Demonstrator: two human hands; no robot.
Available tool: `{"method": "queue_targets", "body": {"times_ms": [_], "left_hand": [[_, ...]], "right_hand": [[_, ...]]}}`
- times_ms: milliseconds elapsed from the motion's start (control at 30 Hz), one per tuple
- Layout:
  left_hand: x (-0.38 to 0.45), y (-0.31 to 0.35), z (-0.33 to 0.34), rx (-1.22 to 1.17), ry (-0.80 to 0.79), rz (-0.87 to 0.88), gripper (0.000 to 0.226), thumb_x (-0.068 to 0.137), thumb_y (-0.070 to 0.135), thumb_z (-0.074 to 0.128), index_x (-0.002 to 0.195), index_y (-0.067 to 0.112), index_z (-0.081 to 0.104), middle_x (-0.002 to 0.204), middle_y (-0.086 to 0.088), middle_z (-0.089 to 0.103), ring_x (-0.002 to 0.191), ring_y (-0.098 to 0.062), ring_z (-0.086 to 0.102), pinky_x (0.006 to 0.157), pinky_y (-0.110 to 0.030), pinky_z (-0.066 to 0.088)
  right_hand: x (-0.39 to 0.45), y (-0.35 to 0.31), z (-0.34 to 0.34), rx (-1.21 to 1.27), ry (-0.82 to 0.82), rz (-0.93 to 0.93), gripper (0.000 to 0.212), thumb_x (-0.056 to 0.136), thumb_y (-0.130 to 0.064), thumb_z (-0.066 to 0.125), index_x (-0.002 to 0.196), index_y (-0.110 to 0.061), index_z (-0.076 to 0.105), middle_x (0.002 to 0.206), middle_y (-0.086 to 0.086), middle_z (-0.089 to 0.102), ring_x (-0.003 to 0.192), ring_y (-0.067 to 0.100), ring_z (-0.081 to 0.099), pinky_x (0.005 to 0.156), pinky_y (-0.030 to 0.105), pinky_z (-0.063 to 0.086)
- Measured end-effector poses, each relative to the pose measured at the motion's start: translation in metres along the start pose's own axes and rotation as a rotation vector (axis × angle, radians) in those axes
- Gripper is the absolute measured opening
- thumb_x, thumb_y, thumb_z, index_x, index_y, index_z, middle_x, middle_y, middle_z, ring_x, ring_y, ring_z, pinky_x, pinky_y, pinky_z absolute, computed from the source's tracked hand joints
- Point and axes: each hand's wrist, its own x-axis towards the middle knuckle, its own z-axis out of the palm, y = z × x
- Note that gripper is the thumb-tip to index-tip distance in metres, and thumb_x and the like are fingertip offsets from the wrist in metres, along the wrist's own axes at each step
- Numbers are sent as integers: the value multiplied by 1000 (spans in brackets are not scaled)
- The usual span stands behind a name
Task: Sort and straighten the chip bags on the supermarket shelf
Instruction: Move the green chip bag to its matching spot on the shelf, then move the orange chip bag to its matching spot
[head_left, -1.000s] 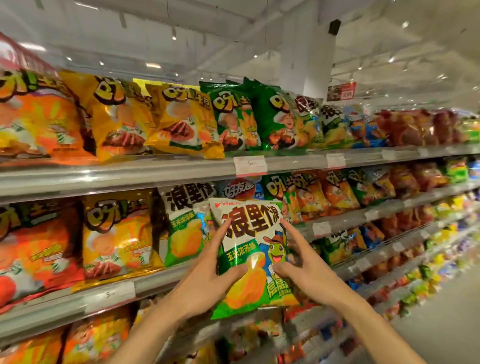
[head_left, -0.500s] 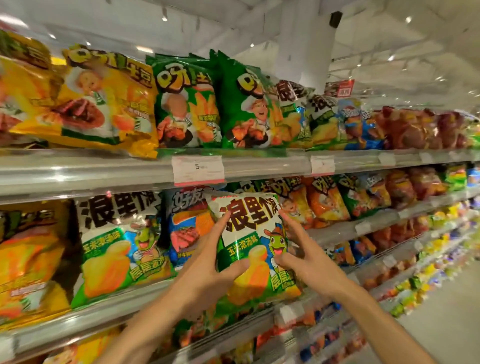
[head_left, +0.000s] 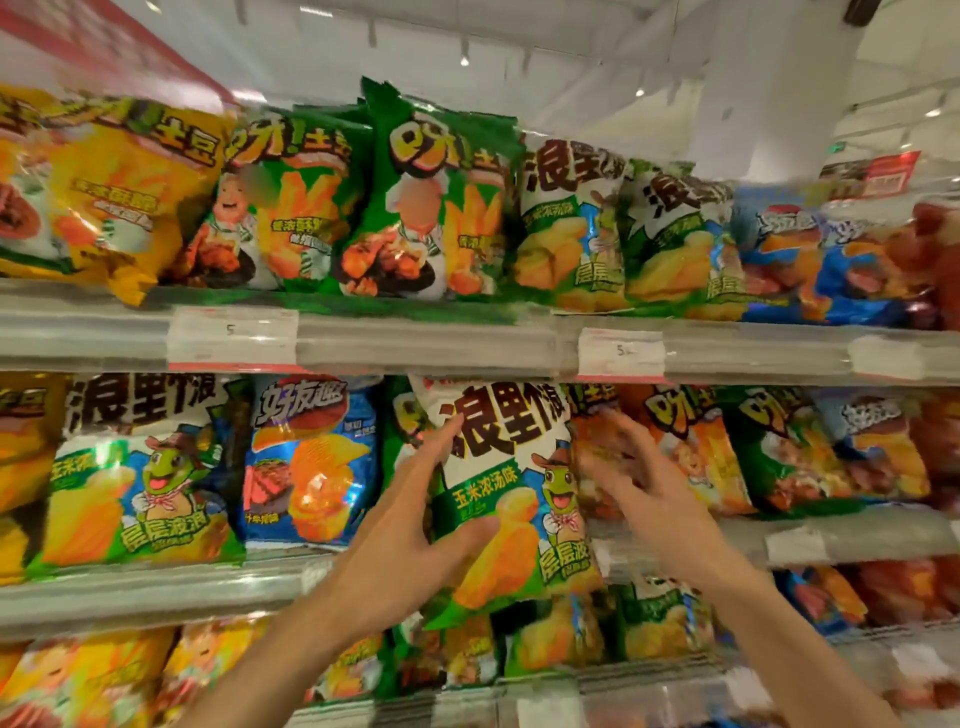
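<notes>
held bag (head_left: 511, 499): white-and-green chip bag, in front of the middle shelf (head_left: 156, 587), between a blue bag and orange bags
long axis: top-to-bottom, upright, slightly tilted with the top leaning left; printed face toward camera, top seal just under the upper shelf (head_left: 441, 345) edge, bottom corner hanging below the middle shelf lip
held bag writing: big black characters 浪里个浪 on top; green band reads 玉米浓汤味; green cartoon figure in a hat; lower-right text starts 层层, rest unclear
left hand (head_left: 410, 551): on the bag's left edge, thumb across the front, index finger stretched up the side, clamping the bag
right hand (head_left: 644, 483): motion-blurred, fingers spread, at the bag's right edge; contact with the bag cannot be told
blue bag (head_left: 311, 457): just left of held bag, reads 好友趣, steak and ridged chip picture
matching bag (head_left: 140, 467): further left on middle shelf, same 浪里个浪 design, upright
green bags (head_left: 363, 202): upper shelf, two upright, yellow lettering 呀!土豆
yellow bag (head_left: 104, 182): upper shelf left, leaning, 土豆 readable
upper-shelf white-green bags (head_left: 623, 234): two, same 浪里个浪 brand
orange bags (head_left: 680, 447): right of held bag, text blurred
price tags (head_left: 234, 335): "5" readable, rest too blurred
</notes>
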Motion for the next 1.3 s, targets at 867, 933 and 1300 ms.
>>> {"method": "queue_targets", "body": {"times_ms": [867, 933, 1300], "left_hand": [[-10, 27, 31, 148, 111, -141, 85, 87, 38, 75, 146, 66, 20, 137, 49, 35, 122, 8, 52, 86, -24, 56], [-8, 27, 33, 143, 106, -141, 85, 87, 37, 75, 146, 66, 21, 138, 50, 33, 118, 9, 54, 82, -22, 56], [34, 30, 71, 221, 113, -116, 85, 90, 42, 70, 146, 68, 12, 150, 42, 23, 143, -6, 32, 113, -48, 40]], "right_hand": [[95, 55, -39, -393, 131, 25, 67, 78, -60, 68, 129, -22, 49, 123, 10, 57, 109, 36, 58, 83, 42, 52], [93, 54, -56, -398, 114, 31, 73, 75, -67, 66, 131, -23, 50, 125, 8, 59, 110, 33, 58, 85, 42, 52], [60, 67, -147, -284, 86, 54, 74, 74, -57, 77, 137, -25, 52, 110, -10, 58, 91, 5, 55, 75, 22, 42]]}}
